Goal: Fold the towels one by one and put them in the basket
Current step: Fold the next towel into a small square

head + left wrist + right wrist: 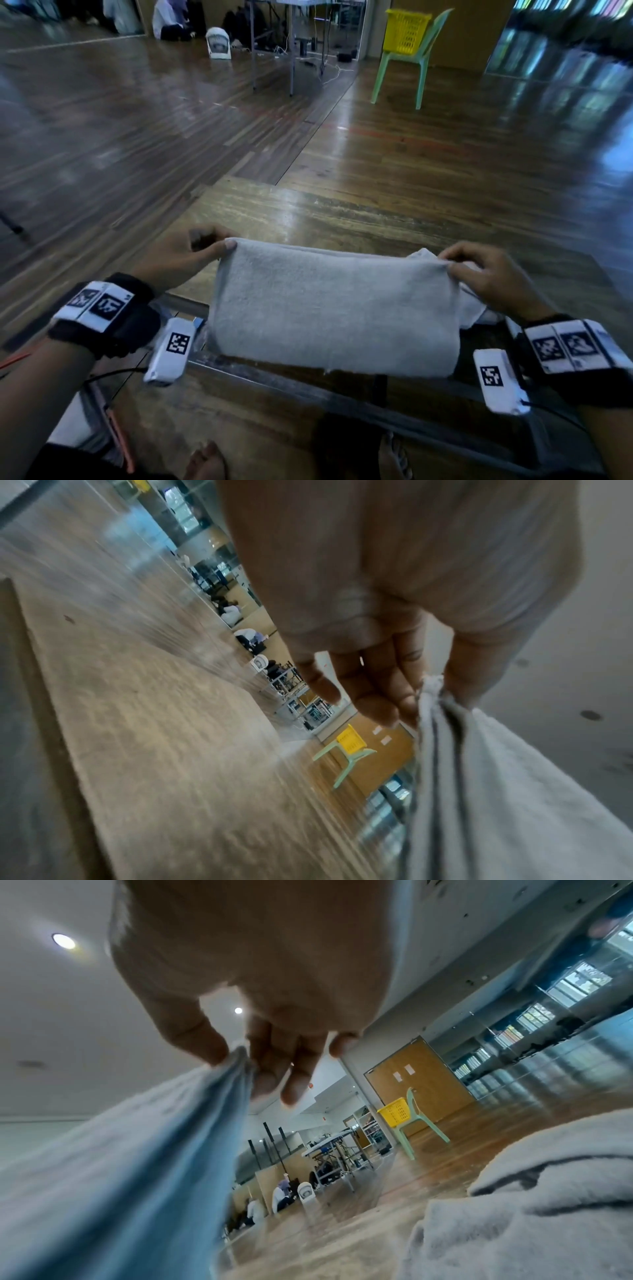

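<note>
A grey towel (334, 305), folded into a wide rectangle, hangs in the air above a wooden table (342, 212). My left hand (209, 245) pinches its upper left corner, thumb on top. My right hand (452, 262) pinches the upper right corner. In the left wrist view the layered towel (496, 791) edge is clamped between thumb and fingers; the right wrist view shows the same towel (120, 1164) pinched likewise. The yellow basket (406, 31) sits on a green chair (404, 68) far across the room.
More grey towels (531, 1204) lie heaped on the table under my right hand, a pale bit (476, 308) showing behind the held towel. A folding table (291, 41) and seated people (171, 20) are at the far wall. Bare feet (205, 462) show below.
</note>
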`<state>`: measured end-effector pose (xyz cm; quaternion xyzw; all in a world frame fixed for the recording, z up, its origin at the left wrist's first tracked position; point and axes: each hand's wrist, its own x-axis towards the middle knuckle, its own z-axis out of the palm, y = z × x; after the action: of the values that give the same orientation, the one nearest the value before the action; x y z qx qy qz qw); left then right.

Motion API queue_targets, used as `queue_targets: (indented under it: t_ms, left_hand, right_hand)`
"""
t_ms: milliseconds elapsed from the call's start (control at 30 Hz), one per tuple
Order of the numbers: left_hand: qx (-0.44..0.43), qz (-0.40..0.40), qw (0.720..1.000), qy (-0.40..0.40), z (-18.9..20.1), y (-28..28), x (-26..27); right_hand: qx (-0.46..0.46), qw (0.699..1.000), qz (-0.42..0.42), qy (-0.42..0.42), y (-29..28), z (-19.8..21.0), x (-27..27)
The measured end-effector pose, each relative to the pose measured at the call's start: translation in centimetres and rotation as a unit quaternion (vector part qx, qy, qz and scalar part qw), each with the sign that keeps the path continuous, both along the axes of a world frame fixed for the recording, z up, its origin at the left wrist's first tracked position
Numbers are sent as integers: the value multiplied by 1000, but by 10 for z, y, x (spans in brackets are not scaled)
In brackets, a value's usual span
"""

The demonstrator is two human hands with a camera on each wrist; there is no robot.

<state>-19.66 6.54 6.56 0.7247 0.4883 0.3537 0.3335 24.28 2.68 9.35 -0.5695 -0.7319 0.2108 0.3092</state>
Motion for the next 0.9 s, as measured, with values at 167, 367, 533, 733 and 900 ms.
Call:
queue_targets:
  t_ms: [167,367,533,733,900]
  left_hand:
    - [-27,20,983,178,-30,27,2]
    - [-51,102,957,267,-69,61,18]
    - [-17,101,920,378,-88,67,39]
    - [41,-14,928,370,-84,73,71]
    - [50,7,925,376,-82,79,75]
  right_hand:
    - [-162,972,7,-169,35,-38,-15]
    - [-153,961,-63,-221,66,-70,-32]
    - [-169,929,-69,-321,82,-89,-42]
    - [-128,938,-24,-321,86,-86,-71]
    - [-117,941,-52,-312,90,-94,-78]
